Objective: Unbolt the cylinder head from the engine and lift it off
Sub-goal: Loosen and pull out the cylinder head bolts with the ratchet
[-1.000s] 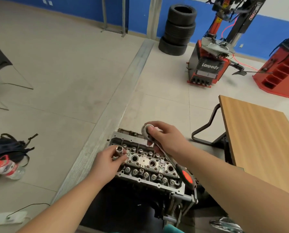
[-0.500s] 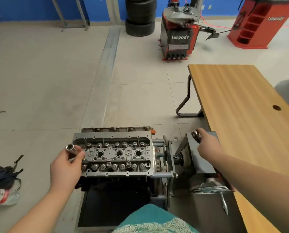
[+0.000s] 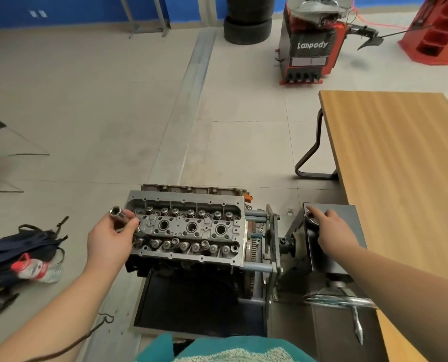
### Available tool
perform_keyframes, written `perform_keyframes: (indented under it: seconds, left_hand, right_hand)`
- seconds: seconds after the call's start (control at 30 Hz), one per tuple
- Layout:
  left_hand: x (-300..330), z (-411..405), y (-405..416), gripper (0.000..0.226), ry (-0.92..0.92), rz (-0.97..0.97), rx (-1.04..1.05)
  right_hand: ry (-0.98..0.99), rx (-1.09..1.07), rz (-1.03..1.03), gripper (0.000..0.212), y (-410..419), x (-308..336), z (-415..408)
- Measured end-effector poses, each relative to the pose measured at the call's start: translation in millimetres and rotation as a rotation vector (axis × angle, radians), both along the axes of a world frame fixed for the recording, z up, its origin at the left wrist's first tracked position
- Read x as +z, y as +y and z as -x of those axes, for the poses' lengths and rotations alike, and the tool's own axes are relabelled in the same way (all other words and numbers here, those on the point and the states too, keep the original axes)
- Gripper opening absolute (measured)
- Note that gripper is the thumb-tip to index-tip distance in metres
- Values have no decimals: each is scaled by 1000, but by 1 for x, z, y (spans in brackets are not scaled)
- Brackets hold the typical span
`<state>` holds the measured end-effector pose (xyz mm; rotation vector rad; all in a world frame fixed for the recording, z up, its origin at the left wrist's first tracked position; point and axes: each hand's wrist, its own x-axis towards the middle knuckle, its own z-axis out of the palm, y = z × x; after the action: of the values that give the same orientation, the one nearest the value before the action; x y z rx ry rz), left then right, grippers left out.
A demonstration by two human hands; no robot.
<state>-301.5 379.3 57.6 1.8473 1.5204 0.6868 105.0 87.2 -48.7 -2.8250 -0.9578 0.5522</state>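
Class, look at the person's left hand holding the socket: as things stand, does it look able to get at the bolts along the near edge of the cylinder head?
Probably yes: the left hand holding the socket is already at the cylinder head, with nothing covering it.

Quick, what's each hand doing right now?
Left hand: holding a silver socket beside the cylinder head.
Right hand: setting the ratchet on the black box; grip cannot be told.

Pale tiled floor (image 3: 92, 105) carries everything: grey metal engine stand (image 3: 272, 259) in the middle, dark blue backpack (image 3: 22, 246) to its left, wooden surface (image 3: 400, 152) on its right.
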Motion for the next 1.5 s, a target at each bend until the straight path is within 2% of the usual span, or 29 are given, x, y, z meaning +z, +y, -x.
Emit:
perform_keyframes:
  seconds: [0.27, 0.4, 0.57, 0.67, 0.73, 0.83, 0.9, 0.93, 1.0, 1.07, 1.2, 1.27, 1.33, 1.43, 1.5]
  left_hand:
    - [1, 1, 0, 9, -10, 19, -6]
    - [-4, 3, 2, 12, 4, 13, -14]
    - [-8, 8, 7, 14, 23, -5, -59]
    - [-9, 8, 9, 16, 11, -14, -102]
    - [-9, 11, 12, 15, -13, -13, -130]
    - [-6, 21, 16, 18, -89, 47, -197]
    - [-6, 26, 22, 38, -105, 67, -258]
    - [-7, 29, 25, 48, -91, 70, -291]
    - [-8, 33, 35, 52, -38, 62, -388]
    - [-8, 38, 49, 48, 11, 81, -503]
    - [-3, 53, 80, 40, -12, 259, -764]
    - [-2, 58, 93, 40, 8, 286, -855]
    - [-6, 56, 104, 29, 42, 283, -911]
    - [-5, 49, 111, 18, 38, 299, -954]
    - [-4, 43, 114, 14, 43, 255, -1012]
  right_hand:
    - [19, -22, 68, 90, 2, 5, -2]
    - [-141, -10, 130, 80, 14, 23, 17]
    - [-195, 225, -266, 56, 76, 76, 89]
    - [-90, 407, -469, 33, 125, 122, 149]
    - [-18, 526, -508, 30, 158, 152, 189]
    - [-3, 671, -441, 46, 203, 181, 245]
    - [-28, 702, -344, 52, 228, 192, 274]
    - [-51, 708, -297, 51, 239, 195, 286]
    - [-117, 708, -206, 41, 256, 197, 304]
    - [-135, 691, -164, 29, 266, 197, 314]
    - [-110, 769, -115, 3, 273, 202, 322]
    - [-72, 861, -103, 30, 274, 206, 322]
    - [-2, 883, -88, 41, 275, 211, 325]
    - [-40, 785, -88, 24, 277, 219, 339]
    - [-144, 632, 31, 23, 284, 222, 346]
